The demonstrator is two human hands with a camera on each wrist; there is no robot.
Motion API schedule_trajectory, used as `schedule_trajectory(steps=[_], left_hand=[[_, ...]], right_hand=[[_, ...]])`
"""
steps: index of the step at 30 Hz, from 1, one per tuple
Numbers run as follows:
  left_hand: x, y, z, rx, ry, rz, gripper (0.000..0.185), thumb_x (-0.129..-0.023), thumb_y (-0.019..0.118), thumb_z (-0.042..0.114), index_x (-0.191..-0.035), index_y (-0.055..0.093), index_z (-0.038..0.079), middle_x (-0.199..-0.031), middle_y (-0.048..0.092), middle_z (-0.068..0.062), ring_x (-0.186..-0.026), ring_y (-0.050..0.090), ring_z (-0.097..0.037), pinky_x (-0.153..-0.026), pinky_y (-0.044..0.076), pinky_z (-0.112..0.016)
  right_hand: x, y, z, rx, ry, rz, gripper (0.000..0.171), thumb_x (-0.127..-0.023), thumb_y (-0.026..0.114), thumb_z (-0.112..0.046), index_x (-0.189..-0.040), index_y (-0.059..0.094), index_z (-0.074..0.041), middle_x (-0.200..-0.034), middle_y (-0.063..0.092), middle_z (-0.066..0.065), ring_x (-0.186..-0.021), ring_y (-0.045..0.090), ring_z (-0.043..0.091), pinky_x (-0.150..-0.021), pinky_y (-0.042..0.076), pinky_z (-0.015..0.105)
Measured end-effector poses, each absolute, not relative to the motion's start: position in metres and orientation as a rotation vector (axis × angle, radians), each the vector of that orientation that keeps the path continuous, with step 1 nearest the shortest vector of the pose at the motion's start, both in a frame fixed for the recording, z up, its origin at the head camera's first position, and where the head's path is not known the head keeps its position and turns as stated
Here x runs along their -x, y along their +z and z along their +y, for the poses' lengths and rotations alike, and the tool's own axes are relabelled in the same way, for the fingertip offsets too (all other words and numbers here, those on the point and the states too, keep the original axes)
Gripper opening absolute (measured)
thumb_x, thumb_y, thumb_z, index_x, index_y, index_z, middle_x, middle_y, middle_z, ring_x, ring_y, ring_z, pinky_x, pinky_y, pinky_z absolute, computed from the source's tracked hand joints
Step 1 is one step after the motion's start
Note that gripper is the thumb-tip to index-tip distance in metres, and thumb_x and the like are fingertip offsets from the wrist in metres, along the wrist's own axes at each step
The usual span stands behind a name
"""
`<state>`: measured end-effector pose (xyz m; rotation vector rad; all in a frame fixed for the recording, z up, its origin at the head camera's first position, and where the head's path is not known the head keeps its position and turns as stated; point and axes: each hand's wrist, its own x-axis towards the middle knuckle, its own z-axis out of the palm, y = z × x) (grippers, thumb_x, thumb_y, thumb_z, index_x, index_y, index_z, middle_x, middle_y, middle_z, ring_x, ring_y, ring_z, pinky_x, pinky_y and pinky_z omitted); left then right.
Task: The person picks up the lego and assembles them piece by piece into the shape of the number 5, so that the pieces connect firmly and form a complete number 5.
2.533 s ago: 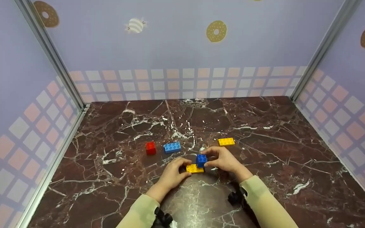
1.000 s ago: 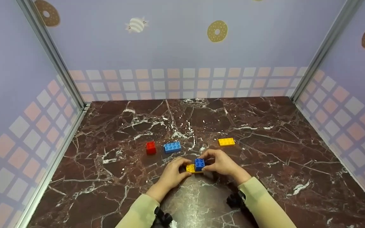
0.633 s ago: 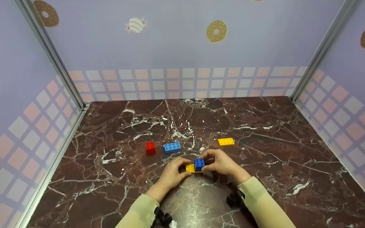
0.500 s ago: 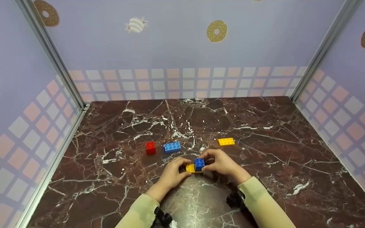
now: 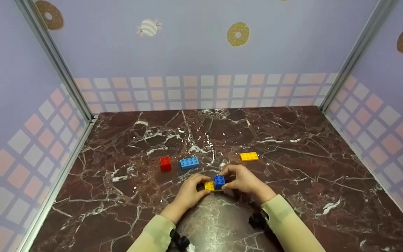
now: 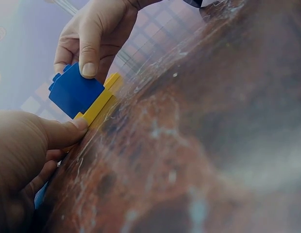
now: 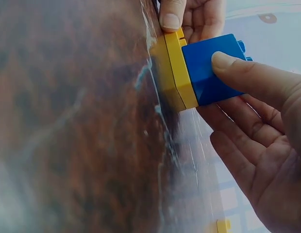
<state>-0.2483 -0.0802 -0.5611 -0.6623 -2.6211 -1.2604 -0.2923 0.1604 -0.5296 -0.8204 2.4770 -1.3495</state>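
A dark blue square brick point(image 5: 219, 181) sits on the right half of a flat yellow plate point(image 5: 209, 186) lying on the marble table point(image 5: 292, 140). My right hand point(image 5: 244, 180) pinches the blue brick point(image 7: 211, 73) between thumb and fingers. My left hand point(image 5: 189, 191) holds the left end of the yellow plate point(image 6: 98, 104), thumb on its edge. In the left wrist view the blue brick point(image 6: 75, 92) stands on the plate with the right thumb on top. The yellow plate point(image 7: 177, 70) lies flat on the table in the right wrist view.
A red square brick point(image 5: 165, 163) and a light blue long brick point(image 5: 189, 162) lie left of the hands. A second yellow plate point(image 5: 249, 156) lies behind the right hand. Patterned walls point(image 5: 30, 115) enclose the table on three sides.
The blue brick has come down from slightly above the yellow plate onto it. Both hands have stayed on the two pieces over the last second.
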Motion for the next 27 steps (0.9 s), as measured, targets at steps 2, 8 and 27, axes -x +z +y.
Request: schedule_trajectory(steps=[2, 8, 27], left_hand=[[0.248, -0.560, -0.080, 0.655, -1.264, -2.625, 0.036, -0.083, 0.084, 0.012, -0.117, 0.072, 0.006, -0.117, 0.073, -0.008, -0.112, 0.067, -0.027, -0.104, 0.053, -0.045], [0.248, -0.562, -0.080, 0.654, -1.259, -2.627, 0.036, -0.083, 0.084, 0.011, -0.116, 0.072, 0.005, -0.116, 0.073, -0.008, -0.111, 0.068, -0.027, -0.103, 0.054, -0.045], [0.249, -0.560, -0.080, 0.641, -1.258, -2.622, 0.036, -0.083, 0.085, 0.012, -0.116, 0.072, 0.006, -0.115, 0.073, -0.007, -0.108, 0.068, -0.026, -0.100, 0.055, -0.042]], right_hand=[[0.291, -0.529, 0.159, 0.824, -1.360, 2.481, 0.030, -0.079, 0.085, 0.001, -0.105, 0.071, 0.001, -0.109, 0.074, 0.018, -0.100, 0.071, 0.029, -0.094, 0.061, 0.048], [0.291, -0.534, 0.161, 0.832, -1.416, 2.446, 0.029, -0.080, 0.085, -0.001, -0.105, 0.071, 0.000, -0.110, 0.073, 0.018, -0.102, 0.071, 0.029, -0.094, 0.061, 0.046], [0.297, -0.556, 0.168, 0.757, -1.629, 2.251, 0.041, -0.081, 0.085, -0.003, -0.117, 0.068, 0.008, -0.118, 0.071, 0.026, -0.104, 0.068, 0.007, -0.099, 0.059, 0.030]])
